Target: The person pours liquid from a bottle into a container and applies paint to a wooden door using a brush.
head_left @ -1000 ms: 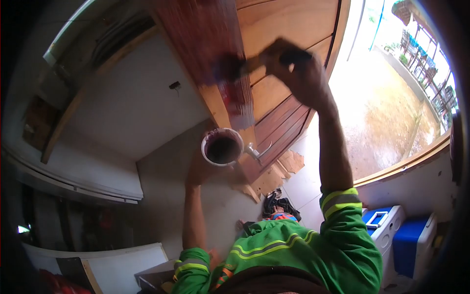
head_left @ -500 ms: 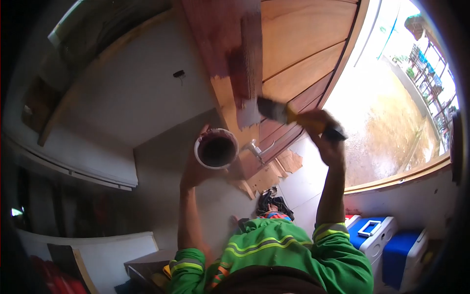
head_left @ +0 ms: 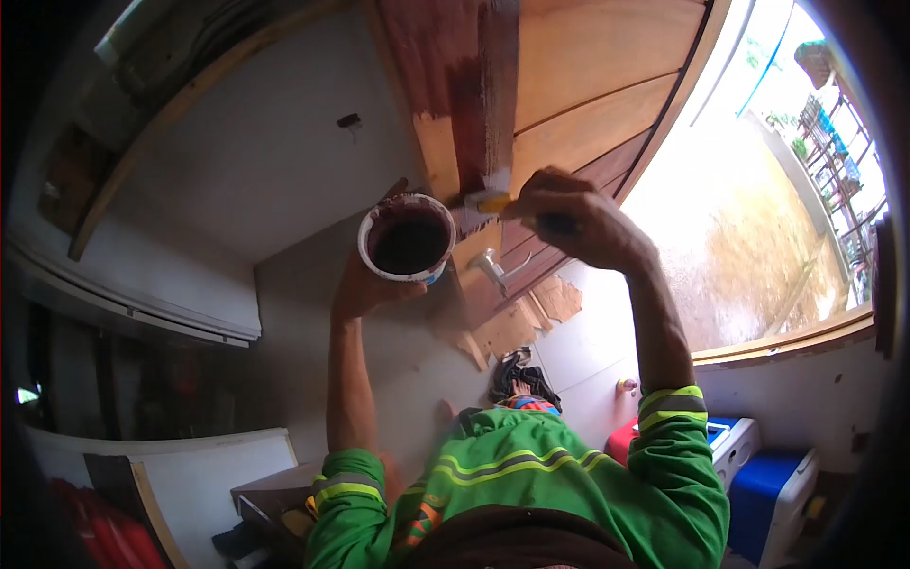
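Note:
My left hand [head_left: 353, 286] is wrapped round a white-rimmed paint tub [head_left: 444, 243], its inside dark with brownish-red paint. Closed on a wide paintbrush [head_left: 492, 202] with a yellow handle, my right hand [head_left: 580, 220] is just right of the tub. The bristles point left, close to the tub's rim; whether they touch it or the wood, I cannot tell. Behind the brush stands a wooden door [head_left: 592, 47]. Dark reddish paint covers the upper part of its edge strip, and bare wood shows lower down. A metal door handle [head_left: 491, 268] sits below the brush.
Torn cardboard [head_left: 507, 332] lies on the tiled floor under the door. At lower right are blue-and-white coolers [head_left: 770, 493] and a red object [head_left: 622, 441]. A white wall [head_left: 275, 142] fills the left, and a doorway opens outdoors on the right.
My right hand has brought the paintbrush left and turned it, from the door's face to beside the tub. The tub has risen slightly in view. Paint now reaches lower on the strip.

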Demonstrator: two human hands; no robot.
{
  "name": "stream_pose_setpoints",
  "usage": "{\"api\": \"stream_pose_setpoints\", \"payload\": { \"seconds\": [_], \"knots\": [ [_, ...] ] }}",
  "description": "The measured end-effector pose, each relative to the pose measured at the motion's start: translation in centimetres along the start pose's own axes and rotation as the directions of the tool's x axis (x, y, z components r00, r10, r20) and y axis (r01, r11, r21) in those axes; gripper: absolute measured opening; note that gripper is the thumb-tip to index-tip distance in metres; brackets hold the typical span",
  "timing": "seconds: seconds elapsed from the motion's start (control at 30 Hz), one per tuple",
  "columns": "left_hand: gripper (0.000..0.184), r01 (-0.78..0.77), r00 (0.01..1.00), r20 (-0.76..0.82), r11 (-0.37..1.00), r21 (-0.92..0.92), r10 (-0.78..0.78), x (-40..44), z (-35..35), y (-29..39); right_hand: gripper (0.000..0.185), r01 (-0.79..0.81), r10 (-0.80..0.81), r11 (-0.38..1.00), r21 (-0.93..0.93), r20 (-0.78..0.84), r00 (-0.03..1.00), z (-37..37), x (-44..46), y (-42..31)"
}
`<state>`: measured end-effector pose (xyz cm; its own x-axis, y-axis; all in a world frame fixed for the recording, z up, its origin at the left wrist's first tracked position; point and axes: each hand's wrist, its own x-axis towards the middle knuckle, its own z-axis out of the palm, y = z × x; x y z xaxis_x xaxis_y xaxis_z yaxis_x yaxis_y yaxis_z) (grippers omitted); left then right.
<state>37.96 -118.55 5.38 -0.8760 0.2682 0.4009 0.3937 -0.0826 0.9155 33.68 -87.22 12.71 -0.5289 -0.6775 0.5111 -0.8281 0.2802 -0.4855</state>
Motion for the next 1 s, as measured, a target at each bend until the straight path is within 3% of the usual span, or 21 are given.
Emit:
{"api": "stream_pose_setpoints", "payload": {
  "seconds": [0.17,0.23,0.3,0.4,0.5,0.63,0.7,0.8,0.9,1.0],
  "knots": [
    [0.127,0.015,1.000,-0.017,1.000,-0.004,-0.015,-0.1,0.2,0.7,0.021,0.020,-0.018,0.999,0.035,-0.047,0.999,-1.2,-1.0,-1.8],
    [0.127,0.047,0.999,-0.024,0.998,-0.032,-0.047,-0.1,-0.3,1.1,0.023,-0.087,0.078,0.991,0.099,0.097,0.992,1.1,-1.4,-0.7],
    [0.129,0.067,0.998,-0.015,0.996,-0.064,-0.068,0.0,-0.4,1.6,0.026,-0.004,-0.005,0.997,0.072,0.119,0.993,4.2,-1.6,0.8],
    [0.129,0.035,0.998,-0.049,0.999,-0.003,-0.035,-0.6,-1.3,1.8,0.027,-0.029,0.027,0.999,0.015,0.120,0.992,5.0,-0.5,1.9],
    [0.131,0.054,0.997,-0.056,0.998,0.041,-0.052,-1.4,-1.9,2.7,0.026,0.105,-0.106,0.993,-0.049,-0.013,0.994,0.7,2.5,-1.0],
    [0.135,0.081,0.996,-0.053,0.988,0.132,-0.074,-2.7,-2.4,3.5,0.021,0.120,-0.119,0.989,-0.086,0.021,0.993,-7.3,7.2,-5.0],
    [0.137,0.058,0.996,-0.068,0.991,0.117,-0.050,-3.3,-2.5,2.7,0.018,0.174,-0.181,0.981,-0.090,-0.081,0.980,-10.3,9.0,-7.6],
    [0.137,0.015,0.998,-0.068,0.978,0.206,-0.001,-4.3,-2.2,2.3,0.021,0.199,-0.278,0.908,-0.370,-0.174,0.945,-12.4,8.8,-9.7],
    [0.136,0.000,0.995,-0.100,0.977,0.212,0.022,-5.7,-1.2,1.8,0.021,0.210,-0.222,0.951,-0.229,-0.029,0.975,-9.5,4.9,-8.5],
    [0.136,-0.007,0.989,-0.141,0.972,0.234,0.041,-7.5,-0.3,1.2,0.020,0.028,-0.029,0.999,0.022,0.019,0.999,-1.8,0.7,-5.6]
  ]
}}
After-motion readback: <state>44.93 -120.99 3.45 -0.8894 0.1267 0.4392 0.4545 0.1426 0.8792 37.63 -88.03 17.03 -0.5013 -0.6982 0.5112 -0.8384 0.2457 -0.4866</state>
